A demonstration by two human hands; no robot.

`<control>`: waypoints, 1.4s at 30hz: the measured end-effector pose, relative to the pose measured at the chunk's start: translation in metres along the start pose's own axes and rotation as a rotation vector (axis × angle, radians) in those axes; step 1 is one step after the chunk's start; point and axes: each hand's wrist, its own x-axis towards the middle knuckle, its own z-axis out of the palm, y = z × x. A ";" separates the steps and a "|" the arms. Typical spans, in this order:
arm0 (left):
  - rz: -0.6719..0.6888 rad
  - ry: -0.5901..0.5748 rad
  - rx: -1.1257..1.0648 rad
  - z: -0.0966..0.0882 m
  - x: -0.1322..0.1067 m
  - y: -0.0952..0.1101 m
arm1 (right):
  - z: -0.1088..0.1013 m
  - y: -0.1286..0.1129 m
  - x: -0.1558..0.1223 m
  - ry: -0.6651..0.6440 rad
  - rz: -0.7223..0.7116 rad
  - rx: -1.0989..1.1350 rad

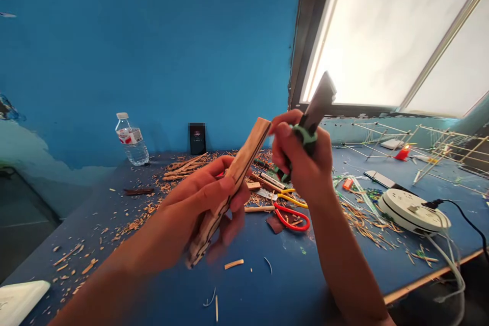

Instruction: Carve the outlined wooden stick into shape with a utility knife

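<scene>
My left hand (202, 204) is closed around a long flat piece of wood (244, 160) with dark stripes, held slanted above the blue table (267, 285). My right hand (301, 158) is wrapped round a knife (315, 112) with a dark and green handle, its thumb pressed near the wood's upper end. The blade's tip is hidden behind the fingers and the wood.
Wood shavings and sticks (183, 165) litter the table. Red-handled scissors (292, 216) and yellow-handled pliers (290, 198) lie behind my hands. A water bottle (132, 140) stands at the back left. A white round power strip (412, 209) with cables and thin stick frames (439, 147) sit right.
</scene>
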 end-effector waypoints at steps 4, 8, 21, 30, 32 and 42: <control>0.068 0.066 0.067 0.000 0.001 0.001 | 0.006 0.005 -0.003 -0.023 -0.195 -0.569; 0.117 0.122 0.171 -0.005 0.000 0.001 | 0.011 0.007 -0.005 -0.176 -0.182 -0.729; 0.180 0.311 0.437 -0.014 0.009 -0.007 | 0.035 0.027 -0.006 -0.241 -0.115 -0.824; 0.150 0.426 0.580 -0.031 0.020 -0.022 | 0.050 0.040 -0.007 -0.213 0.059 -1.005; 0.136 0.455 0.576 -0.037 0.024 -0.026 | 0.053 0.046 -0.005 -0.229 0.110 -1.047; 0.099 0.709 0.410 -0.062 0.061 -0.051 | 0.081 0.095 0.023 -0.330 0.409 -1.149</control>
